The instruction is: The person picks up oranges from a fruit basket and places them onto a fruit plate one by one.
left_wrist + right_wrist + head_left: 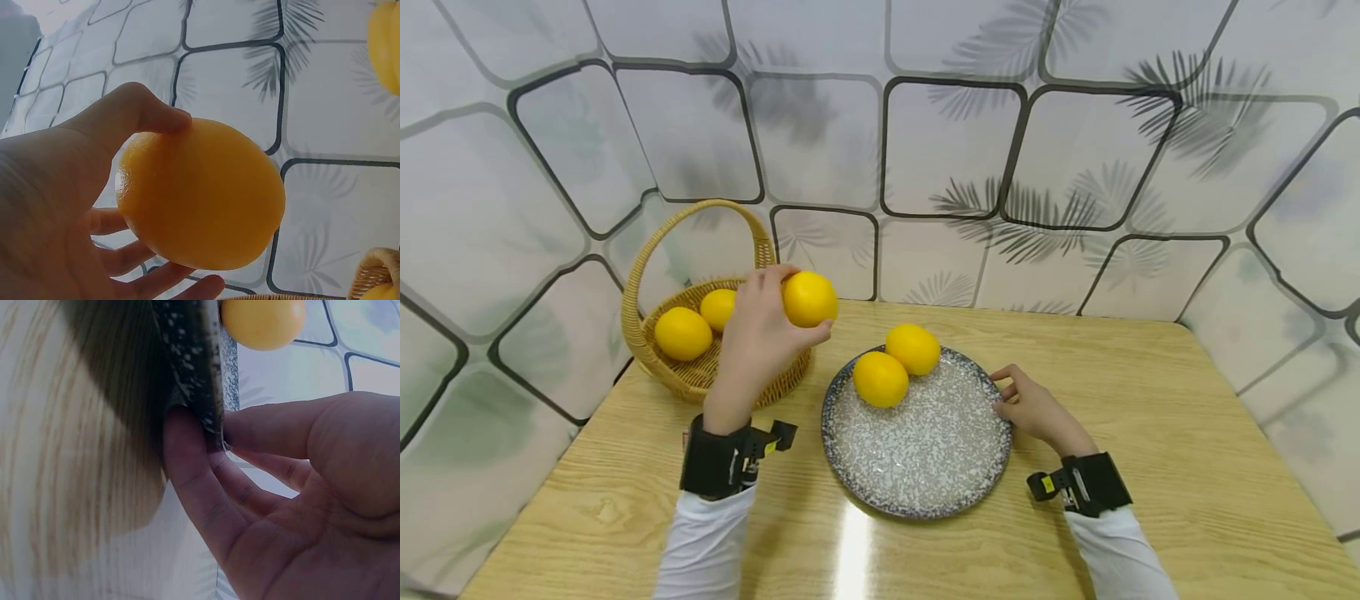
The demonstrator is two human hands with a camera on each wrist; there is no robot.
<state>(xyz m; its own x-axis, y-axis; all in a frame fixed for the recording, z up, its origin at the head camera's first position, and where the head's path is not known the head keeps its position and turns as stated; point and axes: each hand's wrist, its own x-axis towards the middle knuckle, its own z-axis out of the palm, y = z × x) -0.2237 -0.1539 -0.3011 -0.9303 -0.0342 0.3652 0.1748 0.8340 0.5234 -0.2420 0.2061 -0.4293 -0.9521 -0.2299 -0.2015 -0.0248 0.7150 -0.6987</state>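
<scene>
In the head view my left hand (760,321) holds a smooth, slightly oval yellow-orange fruit (809,299) above the table, beside the basket's right side. The left wrist view shows the thumb on one side of this fruit (203,194) and the fingers curled against the other. A round speckled grey plate (925,454) with a dark rim lies on the table. Two similar fruits, one (880,379) in front of another (913,349), rest at its back left. My right hand (1036,410) pinches the plate's right rim (209,394), thumb on one face and fingers on the other.
At the back left stands a wicker basket (681,388) with a tall arched handle (658,237). Inside it, yellow fruits (682,333) are visible, partly hidden by my left hand. A patterned wall covering (955,150) rises behind the wooden table (1195,467).
</scene>
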